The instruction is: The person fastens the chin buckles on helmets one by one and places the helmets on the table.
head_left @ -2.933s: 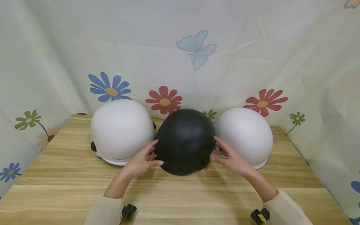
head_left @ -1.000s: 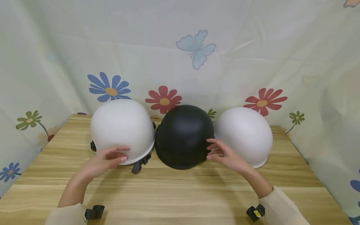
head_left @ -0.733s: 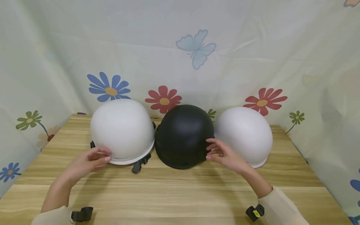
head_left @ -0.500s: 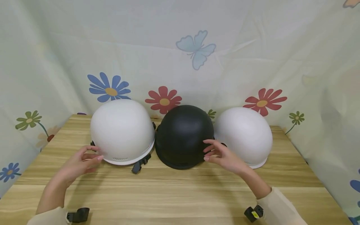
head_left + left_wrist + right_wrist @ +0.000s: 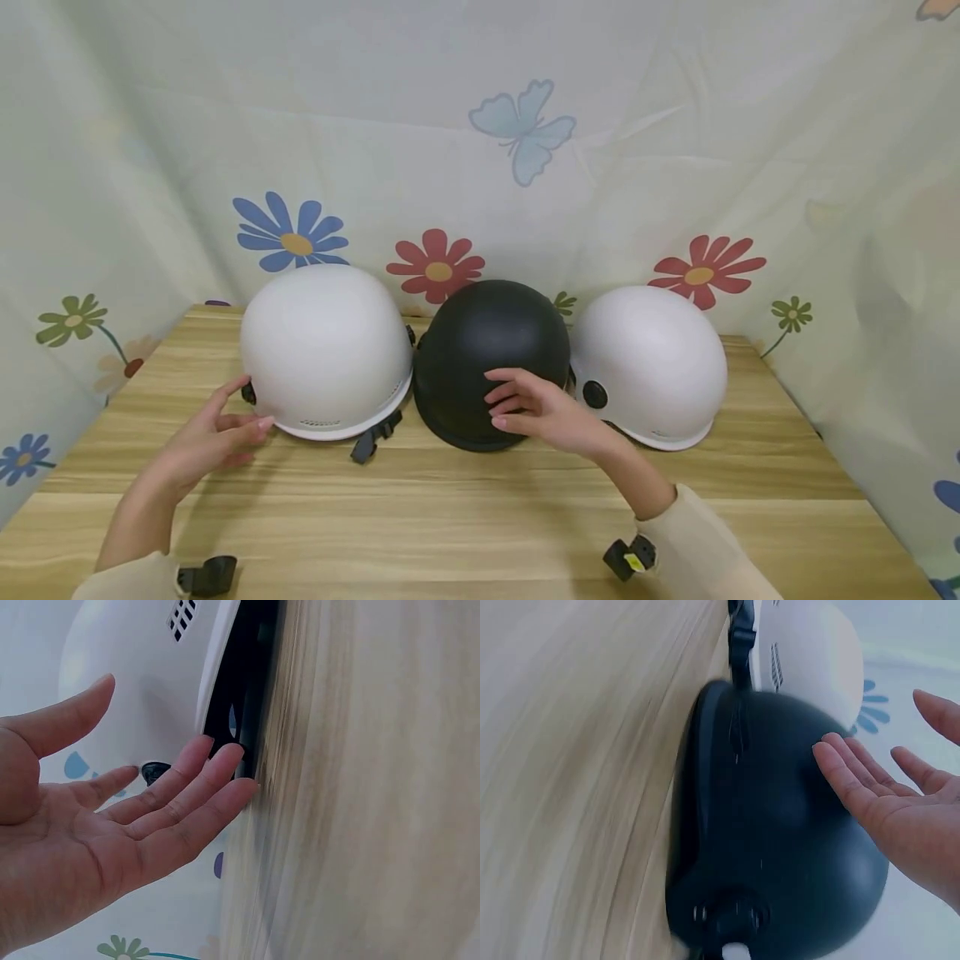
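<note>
My left hand (image 5: 202, 437) is at the left side of a large white helmet (image 5: 322, 342), its fingertips close by the black side knob (image 5: 249, 392). In the left wrist view its fingers are spread with the palm turned to the rim, and nothing is held. A matte black helmet (image 5: 480, 333) stands in the middle, dome up. My right hand (image 5: 558, 417) hovers in front of its dome, fingers loosely bent and holding nothing. A black strap with a buckle (image 5: 365, 446) lies out from under the left white helmet's front edge.
To the right stands another white helmet (image 5: 660, 358) with a round black knob (image 5: 595, 394), close beside the black one. All three form a row on the wood-grain table (image 5: 420, 525). Behind them hangs a flower-printed curtain (image 5: 600, 200).
My left hand has left the black helmet and moved to the white helmet's left side. The black helmet sits slightly farther back. My right hand has shifted left across the black helmet's front.
</note>
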{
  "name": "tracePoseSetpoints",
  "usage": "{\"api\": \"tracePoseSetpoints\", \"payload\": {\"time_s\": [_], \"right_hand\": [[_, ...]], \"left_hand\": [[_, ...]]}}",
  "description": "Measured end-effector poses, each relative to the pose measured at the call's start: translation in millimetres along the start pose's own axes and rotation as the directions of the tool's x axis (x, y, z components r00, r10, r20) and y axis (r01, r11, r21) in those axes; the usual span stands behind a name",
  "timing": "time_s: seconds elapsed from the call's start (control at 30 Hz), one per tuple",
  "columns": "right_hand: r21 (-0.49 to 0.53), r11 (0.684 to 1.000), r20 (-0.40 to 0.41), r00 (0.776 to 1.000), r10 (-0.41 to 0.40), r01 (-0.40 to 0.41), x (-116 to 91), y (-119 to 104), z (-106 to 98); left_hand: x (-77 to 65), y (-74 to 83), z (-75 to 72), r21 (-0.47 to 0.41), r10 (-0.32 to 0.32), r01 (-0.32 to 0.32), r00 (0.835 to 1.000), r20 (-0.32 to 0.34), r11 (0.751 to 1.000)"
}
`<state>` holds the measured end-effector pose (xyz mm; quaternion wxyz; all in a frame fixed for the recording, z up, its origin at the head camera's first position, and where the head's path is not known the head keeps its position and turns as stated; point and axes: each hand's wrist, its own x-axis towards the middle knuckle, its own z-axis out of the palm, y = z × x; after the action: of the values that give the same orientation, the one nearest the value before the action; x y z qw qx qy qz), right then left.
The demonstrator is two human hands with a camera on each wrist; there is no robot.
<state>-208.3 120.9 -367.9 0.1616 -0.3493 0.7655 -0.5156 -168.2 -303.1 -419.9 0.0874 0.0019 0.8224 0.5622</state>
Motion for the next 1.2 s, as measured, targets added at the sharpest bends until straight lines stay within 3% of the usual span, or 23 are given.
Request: {"api": "tracePoseSetpoints", "payload": {"time_s": [0.2, 0.47, 0.97, 1.2], "right_hand": [[-0.003, 1.000, 0.022, 1.000, -0.004, 0.004, 21.0, -1.3, 20.4], [0.012, 0.998, 0.033, 0.997, 0.064, -0.064, 41.6, 0.3, 44.0], [0.086, 0.991, 0.004, 0.995, 0.104, -0.104, 77.5, 0.2, 60.7], [0.177, 0.978, -0.034, 0.992, 0.121, -0.113, 95.0, 0.3, 65.7]], "left_hand": [[1.0, -2.3, 0.5, 0.000, 0.009, -0.009, 1.000, 0.012, 1.000], [2.4, -3.3, 1.6, -0.005, 0.022, -0.022, 0.999, 0.029, 1.000], [3.5, -2.1, 2.8, -0.044, 0.013, -0.011, 0.999, 0.043, 0.999], [2.5, -2.1, 3.0, -0.074, -0.001, 0.004, 0.999, 0.045, 0.997]]}}
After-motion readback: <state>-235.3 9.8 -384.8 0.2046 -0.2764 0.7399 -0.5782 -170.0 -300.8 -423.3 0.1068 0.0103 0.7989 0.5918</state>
